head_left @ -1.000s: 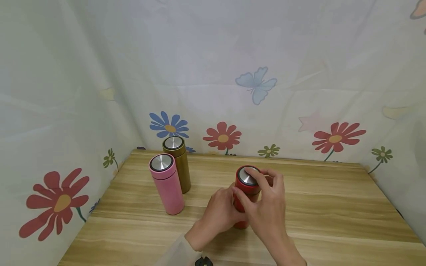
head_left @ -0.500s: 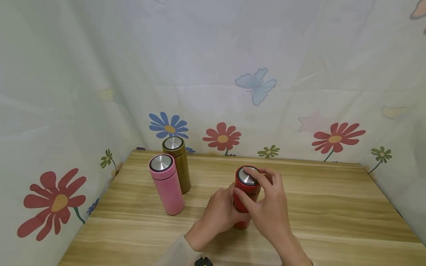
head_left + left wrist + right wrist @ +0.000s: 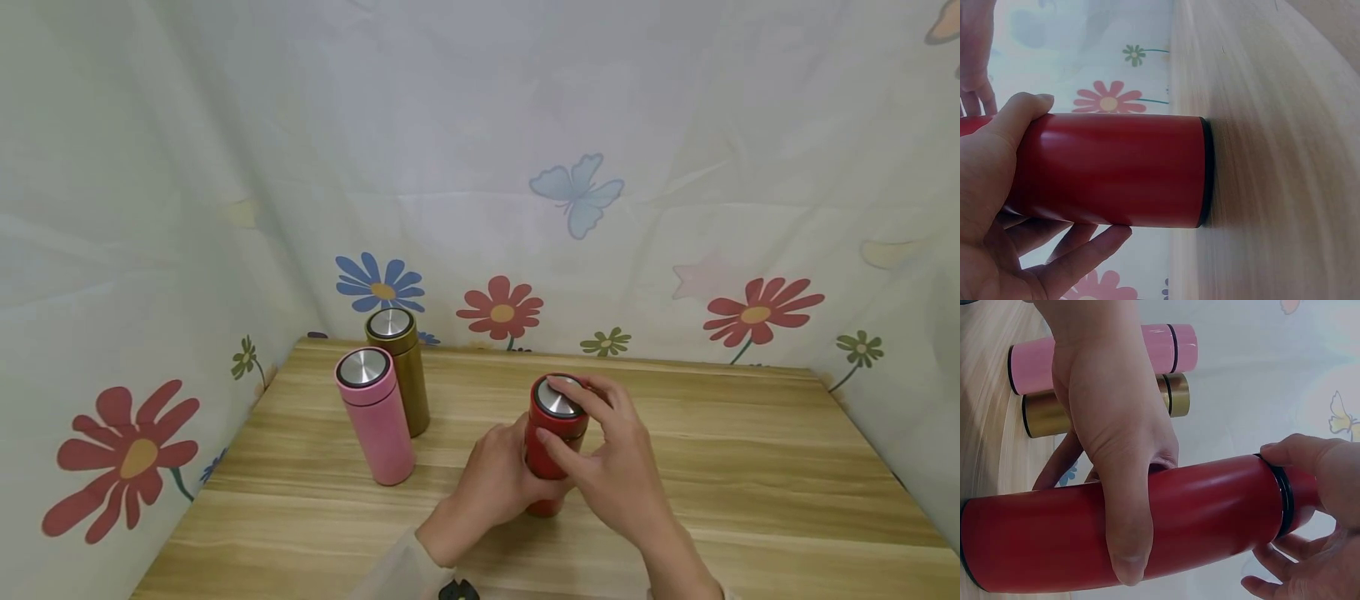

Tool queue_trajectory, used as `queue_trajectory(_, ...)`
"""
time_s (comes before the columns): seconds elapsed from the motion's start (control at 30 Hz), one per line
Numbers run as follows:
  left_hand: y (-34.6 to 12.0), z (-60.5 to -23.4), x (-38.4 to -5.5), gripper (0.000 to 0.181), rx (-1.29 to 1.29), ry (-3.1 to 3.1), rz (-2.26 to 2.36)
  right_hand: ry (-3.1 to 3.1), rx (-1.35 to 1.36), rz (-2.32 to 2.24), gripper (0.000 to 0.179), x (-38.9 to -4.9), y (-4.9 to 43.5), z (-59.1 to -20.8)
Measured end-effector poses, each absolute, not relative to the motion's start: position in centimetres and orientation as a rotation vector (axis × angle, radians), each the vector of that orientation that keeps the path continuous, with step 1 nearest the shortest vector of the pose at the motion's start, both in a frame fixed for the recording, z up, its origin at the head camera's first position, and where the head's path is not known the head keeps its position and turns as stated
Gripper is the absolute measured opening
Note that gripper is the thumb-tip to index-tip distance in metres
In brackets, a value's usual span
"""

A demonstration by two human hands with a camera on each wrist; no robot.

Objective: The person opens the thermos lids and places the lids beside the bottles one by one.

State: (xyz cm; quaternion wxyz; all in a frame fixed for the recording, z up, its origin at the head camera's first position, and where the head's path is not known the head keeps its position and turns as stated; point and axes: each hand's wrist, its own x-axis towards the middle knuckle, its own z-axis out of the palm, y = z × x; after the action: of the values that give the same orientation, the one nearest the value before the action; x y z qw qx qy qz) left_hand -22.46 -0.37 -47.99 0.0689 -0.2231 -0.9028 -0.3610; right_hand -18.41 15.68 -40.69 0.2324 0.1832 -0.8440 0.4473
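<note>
A red thermos bottle [image 3: 553, 442] with a steel-topped lid [image 3: 559, 397] stands upright on the wooden table [image 3: 750, 467]. My left hand [image 3: 495, 475] grips its body, thumb across the near side and fingers around the far side, as the right wrist view shows. Up at the lid, my right hand [image 3: 618, 467] holds on with thumb and fingers, one finger lying over the steel top. In the left wrist view the bottle's dark base [image 3: 1207, 172] meets the tabletop. A dark ring [image 3: 1279, 494] shows under the lid in the right wrist view.
To the left stand a pink thermos bottle [image 3: 380, 429] and, just behind it, a gold thermos bottle [image 3: 411, 379], both with lids on. A flower-printed curtain [image 3: 450, 167] rises behind the table. A small black object [image 3: 458, 590] lies by the left sleeve.
My right hand has turned around the lid, its thumb sliding rightward across the near side and its wrist swinging right. The left hand and the bottle's body hold their place.
</note>
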Motion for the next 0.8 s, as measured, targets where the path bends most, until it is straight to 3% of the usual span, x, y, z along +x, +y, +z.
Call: queue_trajectory(0.8, -0.4, -48.1, -22.5, 0.071, -0.691, -2.699, -1.099, -2.348, 0.694, 1.245, 0.063, -18.7, 16.9, -40.5)
